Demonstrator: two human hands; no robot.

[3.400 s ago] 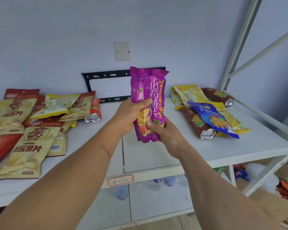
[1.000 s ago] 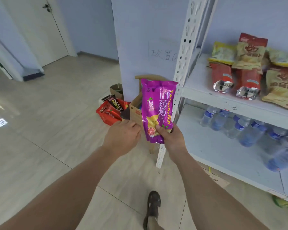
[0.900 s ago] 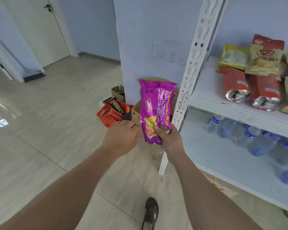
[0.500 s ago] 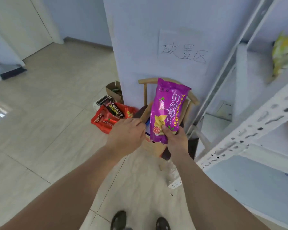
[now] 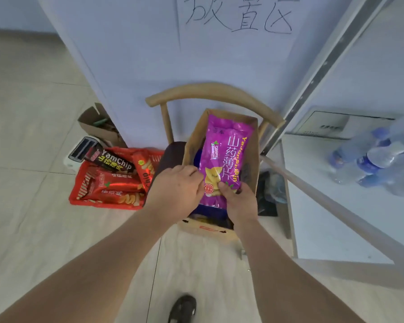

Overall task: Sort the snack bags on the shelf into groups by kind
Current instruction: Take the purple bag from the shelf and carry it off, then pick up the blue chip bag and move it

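A purple yam-chip bag (image 5: 224, 155) is held upright over an open cardboard box (image 5: 252, 145) that stands on a wooden chair (image 5: 210, 92). My right hand (image 5: 238, 201) pinches the bag's lower end with thumb on its front. My left hand (image 5: 175, 190) is beside the bag's lower left edge with fingers curled; whether it holds the bag I cannot tell. Dark blue packaging shows inside the box under the bag.
A red crate (image 5: 107, 183) of red and black yam-chip bags sits on the floor to the left, by a small cardboard box (image 5: 98, 127). The white shelf frame (image 5: 313, 80) and water bottles (image 5: 378, 159) are at right. A handwritten paper sign (image 5: 238, 17) hangs on the wall.
I have stepped closer and leaned over the chair. The purple bag has come down over the cardboard box, and my left hand has moved up against its lower left edge.
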